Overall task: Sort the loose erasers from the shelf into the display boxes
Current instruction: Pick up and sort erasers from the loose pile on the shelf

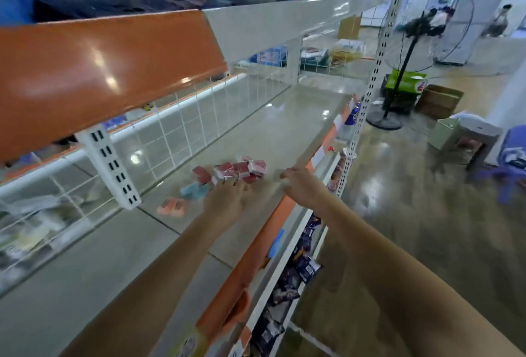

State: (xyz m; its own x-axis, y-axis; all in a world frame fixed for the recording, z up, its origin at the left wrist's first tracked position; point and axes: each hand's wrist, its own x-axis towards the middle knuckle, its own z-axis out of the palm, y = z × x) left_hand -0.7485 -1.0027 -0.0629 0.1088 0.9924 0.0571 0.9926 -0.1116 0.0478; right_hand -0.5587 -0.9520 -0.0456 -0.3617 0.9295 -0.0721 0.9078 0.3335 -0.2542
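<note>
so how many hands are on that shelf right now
2. The left hand reaches over the shelf to the red erasers; the right hand rests by the shelf's front edge. Motion blur hides finger detail.

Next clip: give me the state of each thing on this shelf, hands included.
Red erasers: loose in a heap on the shelf.
Blue eraser: lying apart from the heap.
Orange eraser: lying alone, nearer.
Left hand: fingers straight, reaching the heap.
Right hand: at the shelf's front edge; grip unclear.
</note>
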